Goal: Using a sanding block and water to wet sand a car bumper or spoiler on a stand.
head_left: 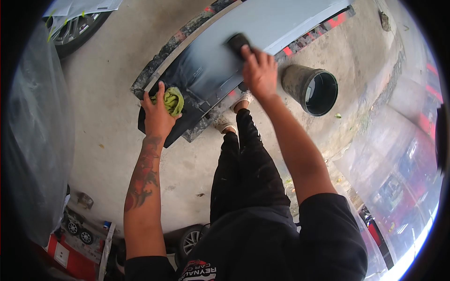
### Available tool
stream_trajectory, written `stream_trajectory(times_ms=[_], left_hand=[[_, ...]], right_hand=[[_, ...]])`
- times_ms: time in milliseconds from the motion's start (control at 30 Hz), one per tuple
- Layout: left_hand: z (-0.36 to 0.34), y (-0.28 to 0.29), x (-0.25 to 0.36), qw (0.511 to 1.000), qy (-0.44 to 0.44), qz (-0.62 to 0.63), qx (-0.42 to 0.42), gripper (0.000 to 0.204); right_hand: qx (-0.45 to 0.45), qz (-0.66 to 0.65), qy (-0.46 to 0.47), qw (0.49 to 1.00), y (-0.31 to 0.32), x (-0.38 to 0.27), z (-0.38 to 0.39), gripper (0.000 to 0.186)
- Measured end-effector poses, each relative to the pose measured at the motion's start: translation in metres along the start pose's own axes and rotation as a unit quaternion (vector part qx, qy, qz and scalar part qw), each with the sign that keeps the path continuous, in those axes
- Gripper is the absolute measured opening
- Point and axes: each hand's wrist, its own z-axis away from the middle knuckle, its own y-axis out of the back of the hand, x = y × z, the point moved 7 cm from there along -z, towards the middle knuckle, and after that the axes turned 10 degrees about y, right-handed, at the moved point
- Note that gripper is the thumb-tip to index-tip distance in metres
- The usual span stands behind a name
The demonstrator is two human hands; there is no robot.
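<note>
A long panel (197,61), grey over most of its length and black at the near left end, lies on a paint-marked support. My right hand (261,75) is closed on a dark sanding block (238,44), its palm side pressed toward the grey surface; the block is a little blurred. At the panel's near left end, my left hand (158,110) has a crumpled yellow-green cloth (172,101) between thumb and fingers, with the fingertips by the panel's edge. Part of the cloth hides behind that hand.
A dark bucket (304,89) stands on the concrete floor (108,93), right of the panel. A wheel (77,33) is at the far left. Plastic sheeting (40,126) hangs on the left, with more at the right. My feet are close to the panel's near edge.
</note>
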Motion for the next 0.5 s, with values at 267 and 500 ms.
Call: stream_trajectory(times_ms=[267, 500], left_hand=[[-0.001, -0.002, 0.01, 1.0, 0.003, -0.015, -0.005, 0.124], [0.0, 0.002, 0.008, 1.0, -0.001, 0.006, -0.002, 0.125]], right_hand=[[-0.034, -0.04, 0.006, 0.999, -0.028, -0.076, 0.047, 0.066], [0.054, 0.035, -0.055, 0.996, 0.009, 0.022, -0.018, 0.056]])
